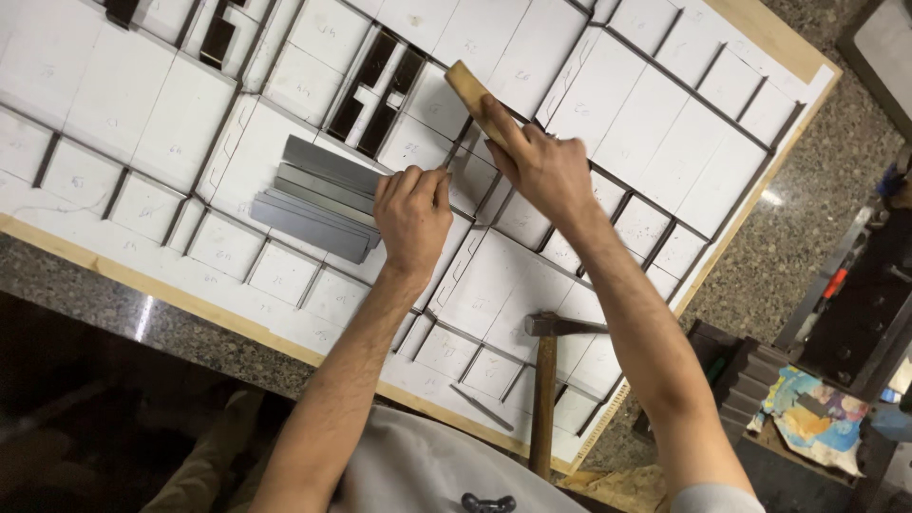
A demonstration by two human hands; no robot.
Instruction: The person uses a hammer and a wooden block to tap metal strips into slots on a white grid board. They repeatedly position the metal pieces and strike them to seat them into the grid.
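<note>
My right hand [543, 168] grips a short wooden block [472, 92] that points up and to the left over a white board [114, 95] set with dark metal strips in a grid. Just left of it, my left hand [412, 217] pinches something small between thumb and fingers at a strip in the board; what it pinches is too small to make out. A stack of flat grey metal strips [318, 195] lies on the board, touching the left side of my left hand.
A hammer [545, 380] with a wooden handle lies on the board's near edge beside my right forearm. A thin metal strip [483, 408] lies loose to its left. The board has a wooden border and rests on a speckled stone counter [807, 218]. Dark boxes and a colourful cloth [812, 418] sit at right.
</note>
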